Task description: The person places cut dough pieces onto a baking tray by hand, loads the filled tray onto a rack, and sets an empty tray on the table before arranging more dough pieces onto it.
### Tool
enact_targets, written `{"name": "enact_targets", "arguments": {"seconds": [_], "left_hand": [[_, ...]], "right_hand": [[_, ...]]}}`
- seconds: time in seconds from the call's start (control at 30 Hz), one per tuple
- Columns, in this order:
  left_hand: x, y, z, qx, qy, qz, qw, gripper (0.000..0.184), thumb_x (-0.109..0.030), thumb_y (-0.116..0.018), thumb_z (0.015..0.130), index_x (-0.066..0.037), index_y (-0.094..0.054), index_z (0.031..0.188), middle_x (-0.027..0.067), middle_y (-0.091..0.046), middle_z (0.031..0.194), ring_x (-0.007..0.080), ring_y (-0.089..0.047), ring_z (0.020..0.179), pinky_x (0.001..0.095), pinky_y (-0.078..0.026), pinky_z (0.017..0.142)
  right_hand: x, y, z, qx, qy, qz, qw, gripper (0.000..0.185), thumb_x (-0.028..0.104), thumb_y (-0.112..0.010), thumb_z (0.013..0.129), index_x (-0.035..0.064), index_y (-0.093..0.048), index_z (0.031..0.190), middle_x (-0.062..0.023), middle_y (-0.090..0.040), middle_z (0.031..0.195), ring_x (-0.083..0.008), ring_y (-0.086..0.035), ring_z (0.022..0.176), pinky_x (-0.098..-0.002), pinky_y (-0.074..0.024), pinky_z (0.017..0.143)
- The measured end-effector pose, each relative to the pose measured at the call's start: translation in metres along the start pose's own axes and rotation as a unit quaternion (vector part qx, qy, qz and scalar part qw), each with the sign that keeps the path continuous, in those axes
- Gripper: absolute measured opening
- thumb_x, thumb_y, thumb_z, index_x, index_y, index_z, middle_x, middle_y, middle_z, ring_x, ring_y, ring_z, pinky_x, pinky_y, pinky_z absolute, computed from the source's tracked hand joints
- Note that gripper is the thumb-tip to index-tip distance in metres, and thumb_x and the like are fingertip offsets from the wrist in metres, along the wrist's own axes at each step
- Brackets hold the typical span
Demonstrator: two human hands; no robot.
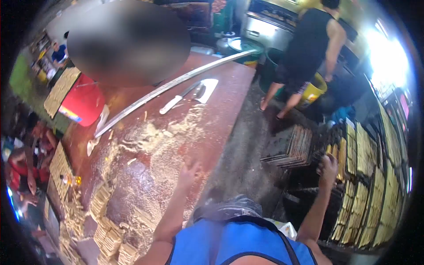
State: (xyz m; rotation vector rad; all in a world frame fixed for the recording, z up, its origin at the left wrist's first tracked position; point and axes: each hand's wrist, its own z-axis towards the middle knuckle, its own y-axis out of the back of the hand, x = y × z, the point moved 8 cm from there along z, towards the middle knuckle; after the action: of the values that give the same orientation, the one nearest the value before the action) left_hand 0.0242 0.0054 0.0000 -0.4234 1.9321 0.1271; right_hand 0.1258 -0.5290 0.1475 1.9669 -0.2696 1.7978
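Note:
My left hand (191, 171) is over the right edge of a floury reddish-brown table (229, 106). It is blurred, but its fingers look apart and nothing shows in them. My right hand (327, 168) reaches out to the right with curled fingers, beside upright trays (346, 205) lined with rows of pale dough strips. Whether it grips a tray edge or something else is hidden. On the table lie a cleaver (206, 90), a white-handled knife (172, 104) and a long pale bar (176, 81). Cut dough strips (108, 236) are piled at the lower left.
A red bucket (86, 99) stands at the table's left, with a dough-covered tray (62, 90) by it. Dark flat trays (289, 148) are stacked on the right. Beyond, a person in a dark sleeveless top (307, 42) stands by a yellow bucket (312, 92). Other people are at the left.

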Motion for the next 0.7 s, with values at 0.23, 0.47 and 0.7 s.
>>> {"name": "enact_targets", "arguments": {"seconds": [0.23,0.47,0.7], "left_hand": [[-0.018,0.111,-0.024,-0.251,-0.001,-0.022,0.968,0.036,-0.019,-0.053,0.101,-0.011,-0.055,0.137,0.0042,-0.067,0.114,0.0126,-0.061,0.093,0.0309,-0.051,0.082],[-0.004,0.123,-0.070,-0.499,0.041,-0.065,0.863,0.050,-0.030,-0.060,0.098,-0.007,-0.050,0.141,0.0053,-0.065,0.117,0.0131,-0.061,0.093,0.0291,-0.050,0.082],[0.052,0.057,-0.131,-0.687,0.106,-0.078,0.715,0.042,-0.022,-0.063,0.096,-0.002,-0.056,0.132,0.0071,-0.062,0.114,0.0129,-0.060,0.094,0.0256,-0.048,0.080]], "right_hand": [[-0.007,-0.390,0.041,0.437,-0.091,0.035,0.894,0.041,0.021,-0.064,0.093,0.0024,-0.054,0.128,-0.0077,-0.062,0.104,-0.0184,-0.064,0.085,-0.0347,-0.0550,0.069],[0.023,-0.744,0.003,0.651,-0.232,0.104,0.715,0.045,0.018,-0.057,0.099,-0.0075,-0.040,0.132,-0.0264,-0.056,0.117,-0.0364,-0.065,0.100,-0.0493,-0.0599,0.084],[-0.017,-0.982,-0.013,0.551,-0.315,0.096,0.767,0.039,0.016,-0.061,0.095,-0.0030,-0.045,0.125,-0.0259,-0.055,0.112,-0.0438,-0.062,0.089,-0.0605,-0.0563,0.082]]}}
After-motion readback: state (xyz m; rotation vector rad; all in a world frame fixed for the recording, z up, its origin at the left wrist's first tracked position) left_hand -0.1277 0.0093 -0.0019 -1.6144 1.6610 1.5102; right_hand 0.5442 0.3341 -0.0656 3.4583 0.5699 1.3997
